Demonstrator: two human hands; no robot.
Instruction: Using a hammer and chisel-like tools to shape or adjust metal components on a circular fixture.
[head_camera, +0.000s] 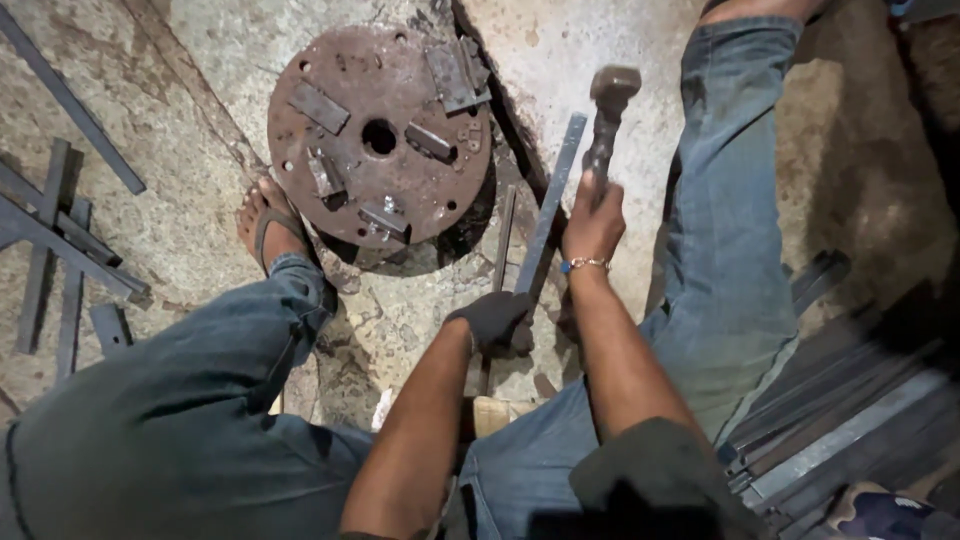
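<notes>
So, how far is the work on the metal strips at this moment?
Possibly done: strips lie on the floor at the left. In hand: the gloved left hand holds one flat bar while the right hand grips a raised hammer. Possibly left: stacked bars at the right.

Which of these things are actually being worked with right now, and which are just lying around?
In use:
left hand, gloved, holding the flat bar
right hand gripping the hammer

Lying about:
rusty disc
loose strips
stacked bars
</notes>
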